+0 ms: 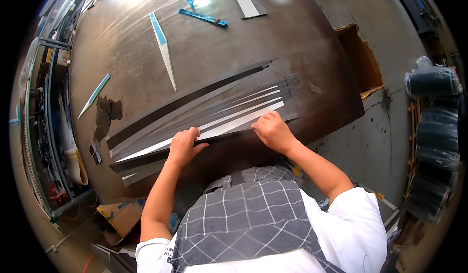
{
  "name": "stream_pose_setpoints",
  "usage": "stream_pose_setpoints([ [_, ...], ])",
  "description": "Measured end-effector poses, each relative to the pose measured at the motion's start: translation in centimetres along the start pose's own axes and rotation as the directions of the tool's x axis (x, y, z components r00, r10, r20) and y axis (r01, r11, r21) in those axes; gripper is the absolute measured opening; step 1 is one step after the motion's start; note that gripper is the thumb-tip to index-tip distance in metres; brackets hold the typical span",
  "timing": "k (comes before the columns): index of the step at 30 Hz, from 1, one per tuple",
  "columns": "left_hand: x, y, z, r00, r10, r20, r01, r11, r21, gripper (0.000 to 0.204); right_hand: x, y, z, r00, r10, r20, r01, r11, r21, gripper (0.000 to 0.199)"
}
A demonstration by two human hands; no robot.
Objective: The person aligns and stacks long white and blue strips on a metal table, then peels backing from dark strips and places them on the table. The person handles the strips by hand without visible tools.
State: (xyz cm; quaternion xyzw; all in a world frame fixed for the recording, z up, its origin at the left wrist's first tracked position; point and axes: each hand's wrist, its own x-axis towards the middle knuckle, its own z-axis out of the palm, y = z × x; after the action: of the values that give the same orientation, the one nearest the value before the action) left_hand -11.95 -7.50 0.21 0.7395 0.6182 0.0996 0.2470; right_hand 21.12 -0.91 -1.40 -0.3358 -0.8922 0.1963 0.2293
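A long black strip (pixel 146 159) runs along the near edge of a layered sheet on the dark table. My left hand (pixel 182 147) is closed on this strip near its middle, fingers over it and thumb stretched along its near side. Further right, my right hand (pixel 275 132) pinches the same edge, fingertips pressed together. Just beyond the hands lies a tapering white strip (pixel 239 121), with thinner white strips (pixel 258 96) side by side behind it on a grey see-through sheet (pixel 291 84). What lies under my fingers is hidden.
A curved black strip (pixel 195 93) lies farther back on the table (pixel 312 44). Beyond it are a pointed white-and-blue piece (pixel 164 49) and a blue strip (pixel 203 18). Torn dark scraps (pixel 107 115) lie left. A cardboard box (pixel 363 58) stands past the table's right edge.
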Motion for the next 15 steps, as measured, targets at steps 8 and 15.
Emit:
stream_pose_setpoints([
  [8,0.7,-4.0,-3.2,0.973,-0.133,-0.187,0.146,0.987,0.06,0.027,6.6,2.3,-0.6,0.999,-0.03,0.013,0.031,0.997,-0.077,0.005],
  [15,7.6,-6.8,-4.8,0.946,-0.111,-0.303,0.14,0.987,0.074,0.029,13.4,5.7,0.2,0.984,0.155,0.086,-0.131,0.964,-0.233,0.029],
])
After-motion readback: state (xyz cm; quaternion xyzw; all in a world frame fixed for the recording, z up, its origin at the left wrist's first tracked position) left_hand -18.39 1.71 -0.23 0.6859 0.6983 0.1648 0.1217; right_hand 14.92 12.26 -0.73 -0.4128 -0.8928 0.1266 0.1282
